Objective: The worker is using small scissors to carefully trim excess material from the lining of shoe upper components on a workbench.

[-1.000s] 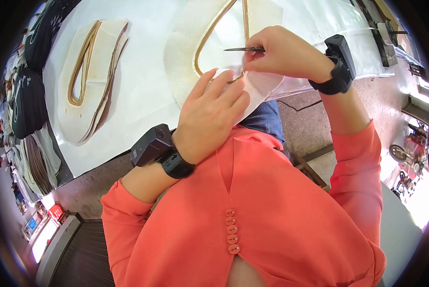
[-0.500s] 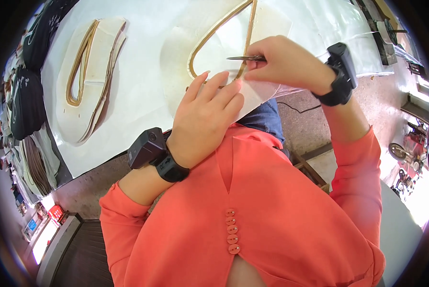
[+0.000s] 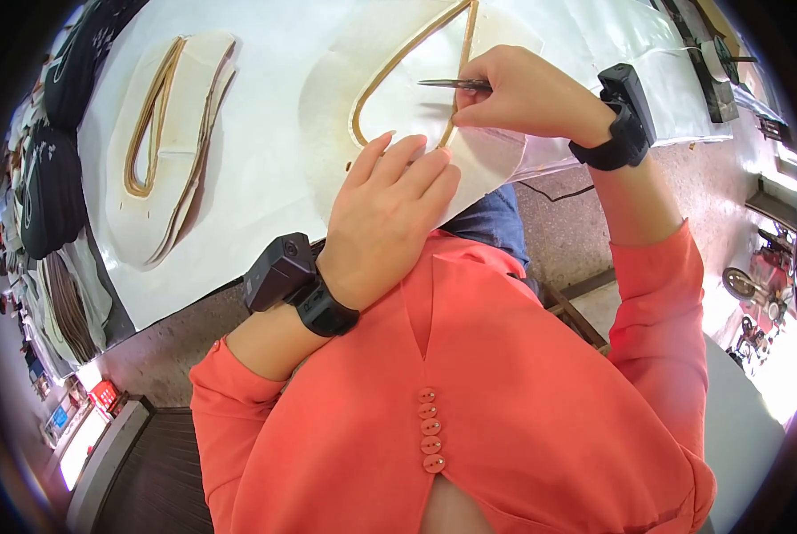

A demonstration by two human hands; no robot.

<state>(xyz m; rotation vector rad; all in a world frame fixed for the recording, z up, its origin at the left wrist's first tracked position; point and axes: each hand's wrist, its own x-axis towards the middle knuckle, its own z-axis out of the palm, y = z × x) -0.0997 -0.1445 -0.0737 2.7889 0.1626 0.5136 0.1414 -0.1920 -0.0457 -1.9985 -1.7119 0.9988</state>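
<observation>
Over the near edge of the white worktop (image 3: pixel 265 53), seen from the head camera, the left hand (image 3: pixel 390 214) lies flat and open, fingers spread, pressing down a cream fabric piece (image 3: pixel 345 80) edged with a tan trim loop (image 3: pixel 390 71). The right hand (image 3: pixel 523 93) is closed around a slim metal tool (image 3: pixel 452 84), probably small scissors or tweezers, its tip pointing left and resting beside the trim's right arm. To do this well, I'd say the flat palm should hold the cloth taut close to the tool tip, with fingertips kept clear of the point, and the tool should follow the trim line closely. A second trimmed piece (image 3: pixel 163 151) lies well apart on the left.
</observation>
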